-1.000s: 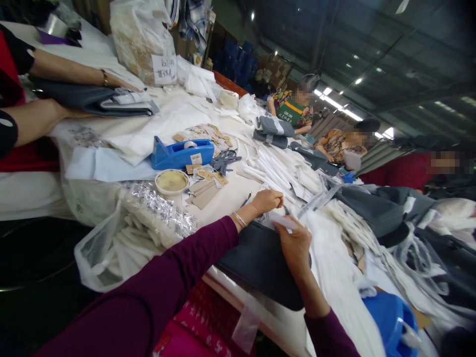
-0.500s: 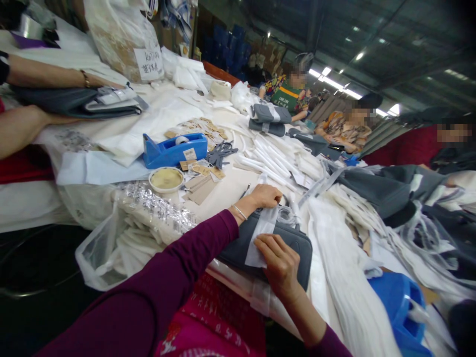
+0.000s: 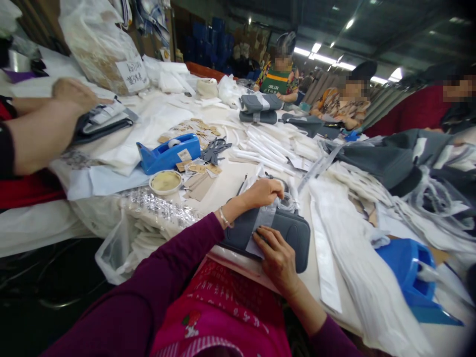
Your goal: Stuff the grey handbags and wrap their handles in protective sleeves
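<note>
A dark grey bag (image 3: 295,232) lies flat at the table's front edge, with a translucent white strip (image 3: 266,218) across its middle. Closed in a fist, my left hand (image 3: 263,192) is over the strip's upper part at the bag's far side; its fingertips are partly hidden. My right hand (image 3: 279,255) has bent fingers gripping the strip's lower end against the front of the bag. Beyond my left hand, a clear-wrapped coil (image 3: 289,202) sits by the bag's top edge.
A blue tape dispenser (image 3: 169,152), a round tub of yellowish paste (image 3: 165,182) and tan tags (image 3: 203,184) stand left of the bag. White sheets (image 3: 351,248) and another blue dispenser (image 3: 405,270) lie at right. A co-worker's arm (image 3: 40,126) reaches in at left; other people stand across the table.
My right hand has shifted from lifting the strip's lower end to lying lower on the bag. My left hand stays at the top. At left, the co-worker's hands have moved over their grey item.
</note>
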### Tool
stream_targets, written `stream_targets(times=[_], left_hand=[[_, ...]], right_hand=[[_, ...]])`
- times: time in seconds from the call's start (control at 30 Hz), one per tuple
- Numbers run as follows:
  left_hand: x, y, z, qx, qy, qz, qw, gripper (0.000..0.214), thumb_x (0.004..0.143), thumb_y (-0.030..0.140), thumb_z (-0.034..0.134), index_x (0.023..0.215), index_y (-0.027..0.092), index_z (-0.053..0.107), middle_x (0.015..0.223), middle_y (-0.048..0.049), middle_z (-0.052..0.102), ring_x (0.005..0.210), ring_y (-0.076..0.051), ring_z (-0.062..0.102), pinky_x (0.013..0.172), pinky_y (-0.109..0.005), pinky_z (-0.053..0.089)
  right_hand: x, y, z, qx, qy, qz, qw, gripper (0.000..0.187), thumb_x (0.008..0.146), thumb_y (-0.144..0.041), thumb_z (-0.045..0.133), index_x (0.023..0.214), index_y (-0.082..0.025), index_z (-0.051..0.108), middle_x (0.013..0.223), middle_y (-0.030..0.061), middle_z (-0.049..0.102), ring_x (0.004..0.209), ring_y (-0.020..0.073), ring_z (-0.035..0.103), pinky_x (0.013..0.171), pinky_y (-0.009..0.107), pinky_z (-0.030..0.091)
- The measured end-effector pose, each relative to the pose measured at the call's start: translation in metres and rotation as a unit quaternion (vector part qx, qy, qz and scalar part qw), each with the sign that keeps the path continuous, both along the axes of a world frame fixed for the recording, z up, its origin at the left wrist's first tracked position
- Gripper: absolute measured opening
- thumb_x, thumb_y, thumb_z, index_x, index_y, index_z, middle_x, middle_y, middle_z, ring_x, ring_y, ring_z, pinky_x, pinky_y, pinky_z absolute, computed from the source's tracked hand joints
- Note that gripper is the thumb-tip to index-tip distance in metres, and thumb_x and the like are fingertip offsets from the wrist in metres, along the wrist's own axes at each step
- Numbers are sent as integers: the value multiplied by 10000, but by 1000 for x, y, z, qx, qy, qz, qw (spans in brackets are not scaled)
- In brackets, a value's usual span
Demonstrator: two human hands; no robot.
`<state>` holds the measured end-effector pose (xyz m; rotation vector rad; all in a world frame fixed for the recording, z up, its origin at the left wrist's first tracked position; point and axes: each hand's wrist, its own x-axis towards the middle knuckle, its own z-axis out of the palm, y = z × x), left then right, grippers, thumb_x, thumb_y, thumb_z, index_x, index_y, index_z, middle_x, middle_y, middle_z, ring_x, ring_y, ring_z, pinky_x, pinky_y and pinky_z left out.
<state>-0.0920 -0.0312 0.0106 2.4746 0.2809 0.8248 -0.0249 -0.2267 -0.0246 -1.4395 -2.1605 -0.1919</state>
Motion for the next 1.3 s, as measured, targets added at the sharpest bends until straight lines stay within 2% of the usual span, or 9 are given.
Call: stream_targets(times=[0.07,0.17,0.23,0.3,0.37,0.5,0.7,1.07,1.3], left_hand=[[-24,-22,-7,12,19,-49,999,293,731,25,442,809,163,689,918,-50,701,918,-145,630,868,-245,465],[-56,-47,-21,50,45,-71,995,335,803,60,435,1034,163,655,1171,-92,639,1136,-175,559,989,-297,425],[-68,-55,-28,75,46,-84,993,358,849,102,435,1164,160,594,1288,-113,574,1262,-195,465,1072,-359,365],[-72,-57,-30,96,50,-97,989,360,871,150,456,1215,159,560,1321,-122,549,1308,-207,416,1106,-395,327],[-72,-56,-30,108,55,-102,987,366,868,185,490,1228,155,552,1333,-128,539,1312,-213,412,1113,-397,320],[-71,-56,-29,123,57,-99,986,413,845,246,552,1247,148,540,1345,-137,525,1313,-226,409,1124,-400,304],[-73,-58,-32,142,45,-106,983,456,840,280,570,1260,108,526,1343,-165,518,1326,-230,391,1134,-390,281],[-78,-61,-32,135,30,-93,986,475,819,278,596,1270,144,529,1346,-156,522,1317,-233,407,1126,-413,295],[-81,-64,-34,162,46,-79,983,546,850,366,558,1344,157,456,1430,-148,430,1369,-231,329,1152,-413,234]], right_hand=[[3,1,0,-7,19,5,1000,469,773,19,401,1142,-152,635,1124,121,621,1151,227,505,948,401,484],[9,-4,-1,-27,74,21,997,454,817,-10,398,1176,-195,604,1156,99,603,1154,214,501,963,406,468],[12,-19,-3,-16,131,-5,991,401,851,-53,418,1177,-214,587,1142,94,596,1110,208,522,939,408,473],[12,-44,-5,13,166,-69,984,347,859,-83,448,1146,-216,592,1078,96,595,1039,211,540,892,410,479],[9,-72,-10,21,148,-121,981,335,845,-95,482,1139,-209,594,1033,98,585,1006,226,531,867,428,467],[1,-107,-27,-23,52,-133,989,447,820,-135,536,1264,-187,519,1137,121,561,1075,275,482,904,499,411],[-1,-95,-41,39,66,-141,987,352,865,-80,482,1178,-204,585,1000,93,598,979,221,517,868,417,450],[-8,-86,-33,47,26,-105,993,240,892,-88,454,1003,-192,640,920,77,628,900,193,525,799,366,449],[-33,-77,-23,33,-4,-85,996,213,903,-110,434,893,-189,632,889,60,647,889,190,532,763,337,399]])
